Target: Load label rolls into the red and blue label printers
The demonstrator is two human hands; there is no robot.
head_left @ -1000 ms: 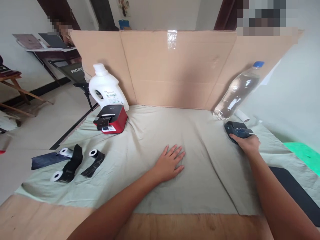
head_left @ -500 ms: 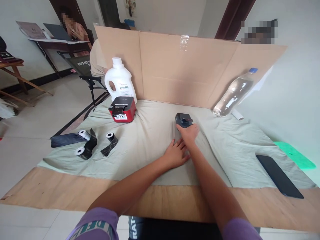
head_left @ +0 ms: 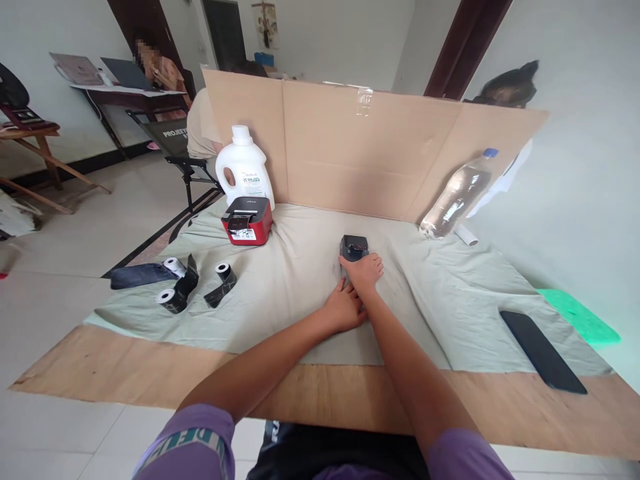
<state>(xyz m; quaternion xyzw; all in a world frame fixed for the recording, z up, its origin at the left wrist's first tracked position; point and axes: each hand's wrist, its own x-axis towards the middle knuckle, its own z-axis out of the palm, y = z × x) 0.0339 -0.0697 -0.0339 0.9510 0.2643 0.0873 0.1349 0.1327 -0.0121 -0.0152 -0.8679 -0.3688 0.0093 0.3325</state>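
Observation:
My right hand [head_left: 364,272] grips the near end of a small black box-shaped device [head_left: 355,248], which rests on the grey-green cloth [head_left: 295,267] in the middle of the table. Its fingers wrap over the right side, with the thumb at the left; what kind of device it is I cannot make out. Just below, my left hand [head_left: 344,308] lies on the cloth with its fingers stretched out, partly under my right wrist. Between the left fingertips and the device there is only a narrow gap, and the right wrist hides some of the left fingers.
Behind stands a cardboard screen [head_left: 350,153]. At left are a white jug [head_left: 247,167], a red-and-black label printer [head_left: 247,221] and several black-film rolls [head_left: 173,299]. At right lie a leaning plastic bottle [head_left: 457,193], a black phone [head_left: 543,350] and a green sheet [head_left: 577,313]. People sit beyond.
The view has shifted slightly. My right hand has drawn the device a little left and closer to my left hand, which keeps its place on the cloth.

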